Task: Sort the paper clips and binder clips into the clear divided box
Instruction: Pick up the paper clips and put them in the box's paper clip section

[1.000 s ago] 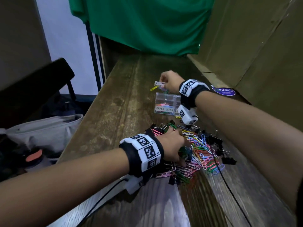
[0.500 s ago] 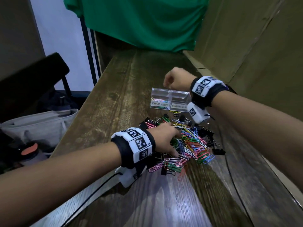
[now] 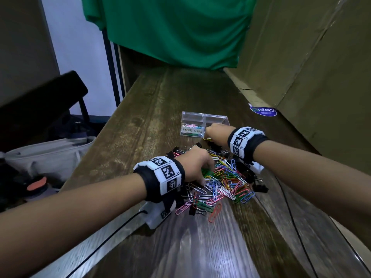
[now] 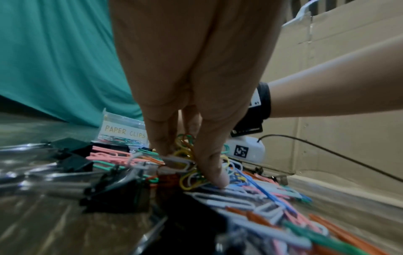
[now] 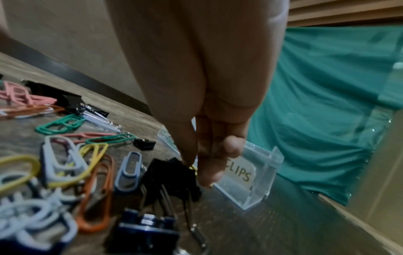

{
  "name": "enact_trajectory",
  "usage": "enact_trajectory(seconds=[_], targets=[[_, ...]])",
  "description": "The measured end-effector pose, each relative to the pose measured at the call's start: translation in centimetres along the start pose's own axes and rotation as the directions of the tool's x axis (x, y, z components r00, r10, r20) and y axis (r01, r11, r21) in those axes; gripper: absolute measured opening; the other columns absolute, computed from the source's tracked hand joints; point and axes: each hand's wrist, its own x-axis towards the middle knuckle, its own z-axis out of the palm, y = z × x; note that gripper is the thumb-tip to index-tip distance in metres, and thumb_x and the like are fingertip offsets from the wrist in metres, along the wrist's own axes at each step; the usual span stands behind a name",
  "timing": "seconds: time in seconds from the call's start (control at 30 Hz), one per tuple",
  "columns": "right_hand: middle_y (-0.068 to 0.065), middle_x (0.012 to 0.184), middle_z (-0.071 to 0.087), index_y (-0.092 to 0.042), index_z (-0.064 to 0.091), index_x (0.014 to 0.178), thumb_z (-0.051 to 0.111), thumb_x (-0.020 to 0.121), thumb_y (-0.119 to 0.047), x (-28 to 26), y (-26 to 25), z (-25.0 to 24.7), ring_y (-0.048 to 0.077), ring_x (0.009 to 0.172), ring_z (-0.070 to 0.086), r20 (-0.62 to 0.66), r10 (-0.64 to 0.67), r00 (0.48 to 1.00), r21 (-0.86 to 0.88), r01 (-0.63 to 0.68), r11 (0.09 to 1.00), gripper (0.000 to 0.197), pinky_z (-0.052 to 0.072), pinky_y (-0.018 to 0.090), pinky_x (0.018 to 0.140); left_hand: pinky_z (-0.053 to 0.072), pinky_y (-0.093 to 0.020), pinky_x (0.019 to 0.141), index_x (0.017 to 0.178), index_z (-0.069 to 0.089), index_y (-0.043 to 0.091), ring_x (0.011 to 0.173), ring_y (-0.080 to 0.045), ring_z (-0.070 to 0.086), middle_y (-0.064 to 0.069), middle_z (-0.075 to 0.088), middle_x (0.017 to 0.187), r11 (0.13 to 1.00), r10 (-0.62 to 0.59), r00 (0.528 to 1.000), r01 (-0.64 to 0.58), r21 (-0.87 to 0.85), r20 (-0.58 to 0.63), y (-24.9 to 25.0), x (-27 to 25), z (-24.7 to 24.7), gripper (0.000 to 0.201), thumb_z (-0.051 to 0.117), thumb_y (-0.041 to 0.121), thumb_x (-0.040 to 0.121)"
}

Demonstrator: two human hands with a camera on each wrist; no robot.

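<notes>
The clear divided box (image 3: 212, 118) stands on the wooden table (image 3: 152, 121); its left compartment, labelled PAPER CLIPS, holds several coloured clips. A mixed pile of coloured paper clips (image 3: 226, 177) and black binder clips (image 3: 260, 188) lies in front of it. My left hand (image 3: 203, 175) is down in the pile, its fingers and thumb pinching a bunch of paper clips (image 4: 185, 151). My right hand (image 3: 208, 136) is at the pile's far edge, just before the box's right compartment (image 5: 257, 174). It pinches a yellow paper clip (image 5: 194, 168) beside a black binder clip (image 5: 170, 176).
A cardboard wall (image 3: 311, 67) runs along the table's right side, with a blue sticker (image 3: 263, 111) at its foot. A green cloth (image 3: 176, 31) hangs at the far end. A black cable (image 3: 291, 217) crosses the near right. A bag (image 3: 46, 155) and a chair (image 3: 40, 105) stand off the left edge.
My right hand held clips above the paper clip compartment, let them go, then came down in front of the box to the pile's far edge. My left hand stayed in the pile.
</notes>
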Motion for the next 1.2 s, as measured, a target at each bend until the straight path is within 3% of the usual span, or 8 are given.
enact_trajectory(seconds=[0.2,0.33,0.47,0.6,0.7,0.87,1.1,1.2], targets=[[0.016,0.092,0.065,-0.004,0.066,0.089,0.055,0.081,0.002,-0.6,1.1,0.4,0.034,0.086,0.065,-0.090,0.002,0.996,0.110,0.008,0.994,0.014,0.047,0.034,0.070,0.042,-0.009,0.055,0.093,0.075,0.013,0.072,-0.010,0.057,0.002,0.064,0.069,0.988,-0.077,0.991,0.062,-0.142,-0.110,-0.4,0.7,-1.9,0.031,0.085,0.017,0.063],[0.013,0.080,0.062,-0.002,0.068,0.089,0.057,0.082,0.000,-0.7,1.7,1.2,0.034,0.083,0.066,-0.126,0.044,0.991,0.171,-0.022,0.985,0.013,0.042,0.031,0.066,0.048,-0.017,0.065,0.091,0.076,0.013,0.074,-0.010,0.062,-0.007,0.075,0.084,0.973,-0.160,0.956,0.110,-0.204,-0.245,-0.8,2.1,-4.6,0.032,0.086,0.017,0.062],[0.012,0.089,0.063,-0.003,0.067,0.097,0.060,0.081,0.002,-0.2,2.4,1.4,0.033,0.087,0.065,-0.140,0.052,0.989,0.239,-0.017,0.971,0.018,0.042,0.030,0.069,0.045,-0.008,0.056,0.099,0.075,0.014,0.077,-0.009,0.062,-0.005,0.073,0.088,0.946,-0.284,0.893,0.203,-0.252,-0.349,-2.4,4.7,-7.6,0.038,0.086,0.021,0.063],[0.017,0.094,0.069,-0.004,0.070,0.095,0.060,0.076,0.006,0.3,3.0,1.5,0.034,0.086,0.067,-0.127,0.020,0.992,0.254,0.013,0.967,0.024,0.055,0.036,0.077,0.048,-0.017,0.080,0.108,0.072,0.013,0.093,-0.011,0.064,-0.007,0.074,0.105,0.915,-0.392,0.819,0.298,-0.273,-0.419,-4.4,7.9,-9.4,0.044,0.084,0.019,0.066],[0.014,0.092,0.071,-0.007,0.073,0.090,0.061,0.075,0.006,-0.1,3.5,1.4,0.031,0.083,0.067,-0.181,-0.003,0.984,0.274,0.053,0.960,0.023,0.057,0.039,0.079,0.044,-0.017,0.083,0.112,0.071,0.013,0.100,-0.013,0.062,-0.007,0.072,0.111,0.904,-0.425,0.790,0.346,-0.250,-0.442,-5.6,9.9,-9.8,0.044,0.082,0.017,0.069],[-0.005,0.077,0.061,-0.023,0.071,0.079,0.065,0.077,-0.010,-1.7,5.4,0.7,0.018,0.080,0.062,-0.286,0.080,0.955,0.328,0.019,0.944,0.014,0.055,0.034,0.076,0.051,-0.025,0.083,0.107,0.072,0.011,0.103,-0.023,0.065,-0.011,0.071,0.110,0.916,-0.399,0.827,0.376,-0.139,-0.395,-6.6,12.5,-8.8,0.037,0.079,0.006,0.071],[0.002,0.072,0.062,-0.015,0.067,0.078,0.067,0.075,-0.006,-1.9,8.0,-1.7,0.015,0.067,0.057,-0.434,0.194,0.880,0.534,0.077,0.842,0.010,0.042,0.024,0.065,0.056,-0.031,0.088,0.103,0.073,0.014,0.097,-0.018,0.067,-0.005,0.073,0.103,0.949,-0.313,0.916,0.313,-0.038,-0.250,-7.3,12.8,-7.8,0.037,0.081,0.005,0.068],[0.006,0.072,0.065,-0.013,0.064,0.079,0.066,0.077,-0.002,-0.5,8.1,-2.5,0.010,0.057,0.058,-0.473,0.256,0.843,0.652,0.139,0.746,0.012,0.045,0.023,0.058,0.055,-0.029,0.086,0.099,0.074,0.011,0.097,-0.017,0.067,-0.005,0.073,0.101,0.965,-0.260,0.918,0.258,-0.046,-0.300,-6.8,11.0,-8.5,0.028,0.076,0.004,0.072]])
